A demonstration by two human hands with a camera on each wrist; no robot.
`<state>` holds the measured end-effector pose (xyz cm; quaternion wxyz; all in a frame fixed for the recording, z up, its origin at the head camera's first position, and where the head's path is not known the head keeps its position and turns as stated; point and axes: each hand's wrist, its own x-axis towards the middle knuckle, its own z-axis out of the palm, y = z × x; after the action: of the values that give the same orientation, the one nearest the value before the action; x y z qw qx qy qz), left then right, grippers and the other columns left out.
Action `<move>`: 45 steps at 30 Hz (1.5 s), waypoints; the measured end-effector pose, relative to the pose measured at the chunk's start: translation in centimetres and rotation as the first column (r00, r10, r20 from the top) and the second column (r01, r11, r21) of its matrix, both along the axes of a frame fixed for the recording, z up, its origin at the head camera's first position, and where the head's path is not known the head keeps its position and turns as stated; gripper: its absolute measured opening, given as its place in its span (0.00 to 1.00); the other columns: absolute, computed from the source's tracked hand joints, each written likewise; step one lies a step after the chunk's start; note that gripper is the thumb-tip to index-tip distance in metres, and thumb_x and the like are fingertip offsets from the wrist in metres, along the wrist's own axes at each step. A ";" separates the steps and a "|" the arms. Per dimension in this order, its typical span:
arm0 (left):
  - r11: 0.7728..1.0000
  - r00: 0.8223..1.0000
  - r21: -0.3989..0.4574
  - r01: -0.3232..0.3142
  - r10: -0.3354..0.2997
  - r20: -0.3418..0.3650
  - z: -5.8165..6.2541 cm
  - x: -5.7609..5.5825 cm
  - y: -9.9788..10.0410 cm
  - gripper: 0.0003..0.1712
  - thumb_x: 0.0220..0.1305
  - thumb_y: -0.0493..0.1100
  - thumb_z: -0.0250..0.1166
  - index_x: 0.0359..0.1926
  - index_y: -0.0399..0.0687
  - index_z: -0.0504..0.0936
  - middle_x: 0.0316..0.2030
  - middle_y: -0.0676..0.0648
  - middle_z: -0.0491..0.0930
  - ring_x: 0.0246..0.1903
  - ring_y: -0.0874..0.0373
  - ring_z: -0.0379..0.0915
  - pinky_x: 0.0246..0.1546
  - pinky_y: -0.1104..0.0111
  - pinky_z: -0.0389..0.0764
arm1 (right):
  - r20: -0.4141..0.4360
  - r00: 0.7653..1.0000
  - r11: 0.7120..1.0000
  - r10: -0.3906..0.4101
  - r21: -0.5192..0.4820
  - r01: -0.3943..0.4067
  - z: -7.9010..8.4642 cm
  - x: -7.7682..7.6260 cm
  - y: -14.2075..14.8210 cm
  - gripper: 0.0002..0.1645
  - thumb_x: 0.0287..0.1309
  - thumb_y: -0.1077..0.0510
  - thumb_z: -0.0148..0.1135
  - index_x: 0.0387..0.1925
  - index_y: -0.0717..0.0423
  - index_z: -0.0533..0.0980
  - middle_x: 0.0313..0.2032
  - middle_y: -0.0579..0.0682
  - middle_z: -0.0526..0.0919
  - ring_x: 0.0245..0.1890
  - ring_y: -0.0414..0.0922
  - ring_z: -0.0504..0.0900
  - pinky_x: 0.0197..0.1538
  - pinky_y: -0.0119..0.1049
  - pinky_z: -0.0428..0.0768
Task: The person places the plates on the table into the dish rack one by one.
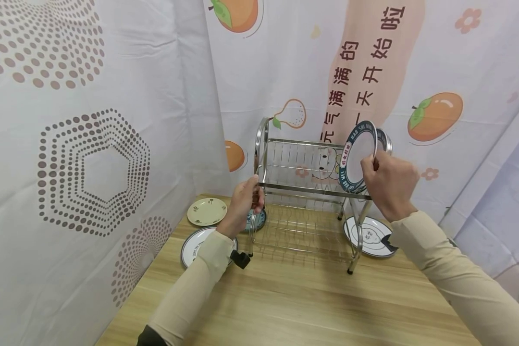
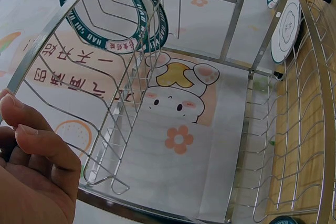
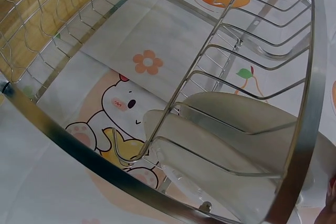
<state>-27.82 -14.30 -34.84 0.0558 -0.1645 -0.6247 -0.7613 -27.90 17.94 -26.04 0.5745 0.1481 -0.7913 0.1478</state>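
Note:
A two-tier wire dish rack (image 1: 302, 188) stands on the wooden table. Near its upper left corner, my left hand (image 1: 242, 204) holds the metal frame, thumb uppermost; its curled fingers (image 2: 47, 148) show beside the rail in the left wrist view. At the upper tier's right end, my right hand (image 1: 391, 182) grips the edge of a white plate with a lettered teal rim (image 1: 359, 156), which stands on edge. A second teal-rimmed plate (image 2: 157, 19) stands right behind it. From below, the right wrist view shows pale plate undersides (image 3: 215, 166) between the upper wires.
Left of the rack lie a cream plate (image 1: 206, 212) and a white dark-rimmed plate (image 1: 194, 246), partly under my left sleeve. A teal patterned plate (image 1: 261, 220) is behind my left hand. Another white plate (image 1: 369, 234) sits at the rack's right. Printed curtains (image 1: 285, 62) hang behind.

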 end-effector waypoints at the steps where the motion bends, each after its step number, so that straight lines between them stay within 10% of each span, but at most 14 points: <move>1: 1.000 1.000 0.000 -0.001 0.001 0.000 0.0 0.0 0.0 0.35 0.81 0.60 0.48 0.20 0.42 0.69 0.15 0.48 0.70 0.11 0.59 0.60 0.15 0.68 0.66 | 0.001 1.000 1.000 -0.005 0.015 0.005 0.0 0.0 0.0 0.21 0.60 0.61 0.50 0.11 0.54 0.64 0.09 0.53 0.65 0.09 0.52 0.62 0.16 0.45 0.54; 24: 1.000 1.000 0.010 -0.008 0.008 0.001 0.0 0.0 0.0 0.34 0.81 0.59 0.47 0.20 0.43 0.70 0.15 0.48 0.70 0.11 0.59 0.61 0.15 0.70 0.66 | 0.102 0.991 0.992 -0.083 0.105 0.072 -0.5 0.0 -0.2 0.24 0.63 0.62 0.52 0.11 0.52 0.62 0.08 0.49 0.59 0.10 0.52 0.59 0.13 0.46 0.55; 45: 1.000 1.000 0.005 -0.016 0.016 0.006 -0.1 -0.2 0.0 0.34 0.80 0.60 0.48 0.20 0.44 0.69 0.16 0.48 0.71 0.11 0.58 0.61 0.16 0.68 0.67 | 0.309 0.913 0.948 -0.266 0.255 0.190 0.6 1.2 -0.9 0.30 0.70 0.60 0.51 0.09 0.58 0.60 0.08 0.53 0.61 0.10 0.53 0.62 0.11 0.48 0.59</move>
<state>-28.03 -14.30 -34.94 0.0607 -0.1571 -0.6242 -0.7629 -26.67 17.00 -25.47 0.4227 0.0888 -0.9018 0.0143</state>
